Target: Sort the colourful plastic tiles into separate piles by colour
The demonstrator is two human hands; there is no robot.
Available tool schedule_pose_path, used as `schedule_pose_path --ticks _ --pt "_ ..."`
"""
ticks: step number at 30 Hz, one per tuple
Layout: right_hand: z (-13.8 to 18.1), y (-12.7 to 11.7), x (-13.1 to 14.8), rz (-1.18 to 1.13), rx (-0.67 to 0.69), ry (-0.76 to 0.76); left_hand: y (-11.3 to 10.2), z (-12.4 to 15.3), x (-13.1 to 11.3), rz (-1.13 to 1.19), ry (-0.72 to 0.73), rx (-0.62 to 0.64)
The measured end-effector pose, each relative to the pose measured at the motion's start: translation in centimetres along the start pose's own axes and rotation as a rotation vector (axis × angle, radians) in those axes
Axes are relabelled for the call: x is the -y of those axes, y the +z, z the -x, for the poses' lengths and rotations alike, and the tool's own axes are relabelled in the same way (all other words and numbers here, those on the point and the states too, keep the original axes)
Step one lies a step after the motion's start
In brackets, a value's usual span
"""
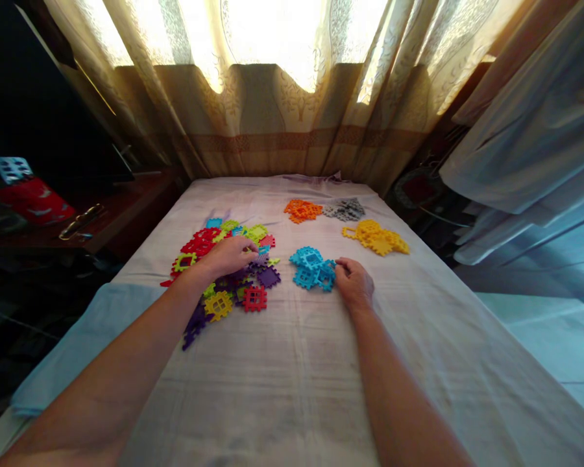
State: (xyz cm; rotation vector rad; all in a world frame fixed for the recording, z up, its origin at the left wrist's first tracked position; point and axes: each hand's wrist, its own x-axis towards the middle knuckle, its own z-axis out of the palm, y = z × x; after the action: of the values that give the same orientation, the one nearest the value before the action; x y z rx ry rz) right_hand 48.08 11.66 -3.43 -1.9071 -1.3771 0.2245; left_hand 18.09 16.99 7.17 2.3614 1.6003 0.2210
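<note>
A mixed heap of coloured plastic grid tiles, red, green, yellow and purple, lies on the bed's left half. My left hand rests on top of this heap, fingers curled over a tile near the heap's right edge. A small pile of blue tiles lies at the middle of the sheet. My right hand lies just right of it, fingertips pinched on the edge of a blue tile.
Sorted piles lie farther back: orange tiles, grey tiles, yellow tiles. All sit on a pale bed sheet. Curtains hang behind. A dark side table stands left; draped cloth hangs right.
</note>
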Motion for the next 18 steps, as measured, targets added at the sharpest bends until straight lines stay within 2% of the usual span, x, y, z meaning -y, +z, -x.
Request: schedule_pose_path --ticks 5,10,15,18 --pt "0.1 0.0 0.1 -0.007 -0.014 -0.007 2.9 -1.0 -4.8 0.068 0.143 -0.070" --pt "0.0 -0.2 0.3 -0.004 0.027 0.009 5.9 -2.5 -8.3 0.090 0.250 -0.138" --pt "-0.1 0.1 0.3 -0.024 0.026 0.011 8.1 -2.6 -9.0 0.162 0.244 -0.201" --pt "0.5 0.2 1.0 -0.005 -0.021 -0.171 8.9 -0.9 -7.7 0.213 0.251 -0.303"
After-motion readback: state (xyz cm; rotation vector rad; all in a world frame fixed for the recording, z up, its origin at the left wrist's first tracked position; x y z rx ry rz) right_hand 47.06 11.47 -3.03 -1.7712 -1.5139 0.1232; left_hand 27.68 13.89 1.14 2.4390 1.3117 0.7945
